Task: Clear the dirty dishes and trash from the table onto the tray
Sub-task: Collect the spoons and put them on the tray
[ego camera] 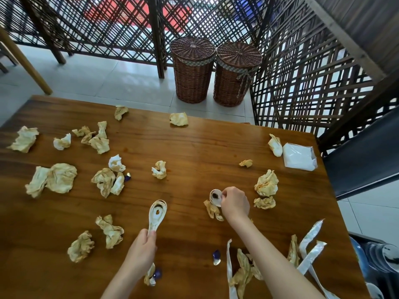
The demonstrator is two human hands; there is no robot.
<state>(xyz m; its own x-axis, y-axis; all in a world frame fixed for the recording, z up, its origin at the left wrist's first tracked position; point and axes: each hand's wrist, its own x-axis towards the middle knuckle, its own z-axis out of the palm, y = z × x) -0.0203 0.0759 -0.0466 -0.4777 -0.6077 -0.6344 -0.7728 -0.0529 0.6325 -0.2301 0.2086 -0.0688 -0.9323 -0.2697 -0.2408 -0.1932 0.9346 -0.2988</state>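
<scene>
My left hand grips the handles of stacked white ceramic soup spoons, their stained bowls pointing away over the wooden table. My right hand is closed on another white spoon with dark sauce in its bowl, just above a stained napkin. Several crumpled, stained napkins lie scattered over the table, such as one at the centre and a large one on the left. At the lower right edge, stacked blue and white dishes sit beside the table; I cannot tell what they rest on.
Torn white wrapper strips lie at the front right. A white tissue pack sits at the right edge. Small purple wrappers lie near the front. Two wicker baskets stand on the floor beyond the table, against dark lattice screens.
</scene>
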